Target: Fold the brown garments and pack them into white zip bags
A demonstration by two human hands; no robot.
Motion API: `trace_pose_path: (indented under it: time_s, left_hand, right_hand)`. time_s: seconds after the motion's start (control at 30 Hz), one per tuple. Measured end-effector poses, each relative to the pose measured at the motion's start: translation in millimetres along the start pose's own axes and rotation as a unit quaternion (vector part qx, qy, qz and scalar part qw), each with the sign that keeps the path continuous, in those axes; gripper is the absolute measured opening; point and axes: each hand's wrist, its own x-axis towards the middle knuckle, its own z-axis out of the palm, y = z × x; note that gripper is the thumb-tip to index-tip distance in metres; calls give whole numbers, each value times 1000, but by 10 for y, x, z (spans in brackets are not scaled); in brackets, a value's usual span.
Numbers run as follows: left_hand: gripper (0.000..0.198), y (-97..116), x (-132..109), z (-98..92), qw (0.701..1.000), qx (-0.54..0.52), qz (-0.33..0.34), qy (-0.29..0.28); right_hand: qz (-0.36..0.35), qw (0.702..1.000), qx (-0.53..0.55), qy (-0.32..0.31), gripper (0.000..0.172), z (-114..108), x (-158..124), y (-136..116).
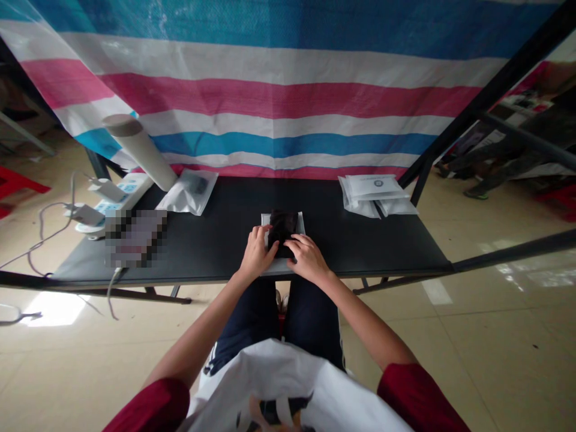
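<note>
A dark, soft, folded piece that looks like black cloth (283, 225) lies on a pale plastic bag (276, 267) at the front middle of the table. My left hand (258, 252) rests at its left edge, thumb and fingers apart on the dark piece and the bag. From the right, my right hand (308, 257) lays its slightly bent, parted fingers on the same piece. Neither hand is visibly gripping it. Just what kind of article the dark piece is cannot be made out.
On the black table (225, 240) a clear packet (193, 191) with something dark inside lies left, beside a tall bottle (141, 153), a power strip (121, 201) with plugs, and a blurred-out phone (137, 237). White packets (375, 192) are stacked right. A striped sheet (270, 96) hangs behind.
</note>
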Motion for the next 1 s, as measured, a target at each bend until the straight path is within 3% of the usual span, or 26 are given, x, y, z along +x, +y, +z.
trace_pose_path:
  time_s: [0.07,0.13,0.23,0.33,0.4,0.47,0.6,0.83,1.0]
  left_hand:
    - [42,-23,4,-87,995,-27,87,-51]
    - [50,-58,22,-161,983,-54,131,-114]
    - [53,-134,65,-197,983,-71,74,-150]
    - [39,-219,114,-142,986,-83,-11,-142]
    - [32,-267,147,-84,989,-84,-31,-115]
    - [27,-299,180,-29,994,-67,-35,-80]
    - [31,-306,263,41,998,-12,-46,-42]
    - [41,-186,429,101,987,80,-116,-75]
    - [36,-170,500,157,982,94,-151,-63]
  right_hand:
    - [7,1000,4,-3,42,-36,59,30]
    - [32,999,23,-1,41,-82,121,76]
    - [66,994,89,16,39,-126,192,178]
    - [74,976,203,36,49,-94,215,304]
    - [96,959,264,39,55,-32,208,383]
    - [134,947,289,46,47,40,198,442]
    - [174,952,238,78,29,131,207,477]
    - [211,968,86,107,45,201,258,443]
    - [242,950,103,168,31,290,300,442]
